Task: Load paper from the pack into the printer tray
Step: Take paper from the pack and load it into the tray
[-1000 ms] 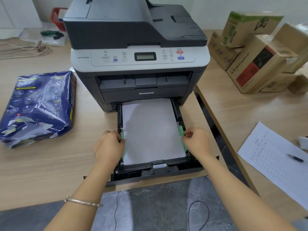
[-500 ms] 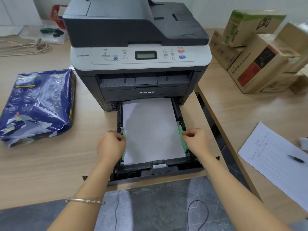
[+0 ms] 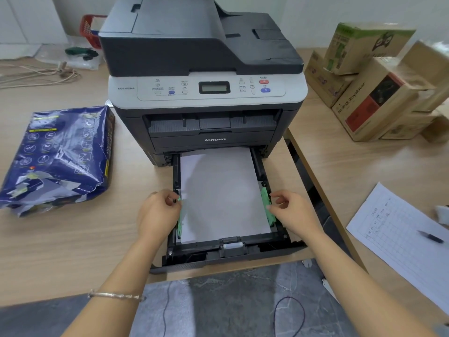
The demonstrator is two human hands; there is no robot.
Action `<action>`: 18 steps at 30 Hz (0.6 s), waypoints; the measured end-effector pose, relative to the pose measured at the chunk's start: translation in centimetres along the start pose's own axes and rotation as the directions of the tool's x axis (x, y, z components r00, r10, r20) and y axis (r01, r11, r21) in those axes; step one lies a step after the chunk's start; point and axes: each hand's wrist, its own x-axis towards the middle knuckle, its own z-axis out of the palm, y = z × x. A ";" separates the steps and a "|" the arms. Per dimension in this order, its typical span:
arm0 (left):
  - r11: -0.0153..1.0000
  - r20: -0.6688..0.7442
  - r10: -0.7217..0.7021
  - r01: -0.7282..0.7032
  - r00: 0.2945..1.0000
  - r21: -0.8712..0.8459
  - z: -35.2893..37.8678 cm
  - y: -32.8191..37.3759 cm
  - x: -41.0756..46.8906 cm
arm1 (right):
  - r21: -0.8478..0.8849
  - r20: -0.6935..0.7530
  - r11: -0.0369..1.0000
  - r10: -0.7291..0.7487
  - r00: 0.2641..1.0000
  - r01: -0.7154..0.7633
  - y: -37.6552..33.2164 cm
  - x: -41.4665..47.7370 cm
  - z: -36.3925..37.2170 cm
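Printer [image 3: 206, 93] was seen on the tabletop [image 3: 60, 239] with its tray [image 3: 228, 254] pulled out; a white paper stack [image 3: 223, 193] lay flat inside it. Left hand [image 3: 158, 212] was positioned at the left green guide [image 3: 179, 224], fingers loosely curled, touching it or just beside it, no firm grip visible. Right hand [image 3: 294, 212] was held just beside the right green guide [image 3: 267, 205], fingers part open, nothing gripped. Torn blue paper pack [image 3: 58, 156] lay left of the printer.
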 end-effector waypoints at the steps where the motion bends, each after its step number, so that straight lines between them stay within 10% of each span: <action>1: 1.000 -0.015 0.019 -0.019 1.000 -0.010 -0.1 0.3 -0.1 | 0.012 0.008 1.000 -0.027 1.000 0.027 -0.2 -0.3 -0.1; 9: 0.950 0.559 0.293 -0.302 0.776 -0.079 -2.5 0.5 -2.8 | 0.009 0.267 0.988 -0.149 0.952 0.152 0.1 -2.6 -1.3; 18: 0.977 0.626 0.201 -0.205 0.754 -0.067 -5.0 -2.0 -5.9 | -0.060 0.279 0.990 -0.108 0.954 0.130 1.8 -6.0 -4.8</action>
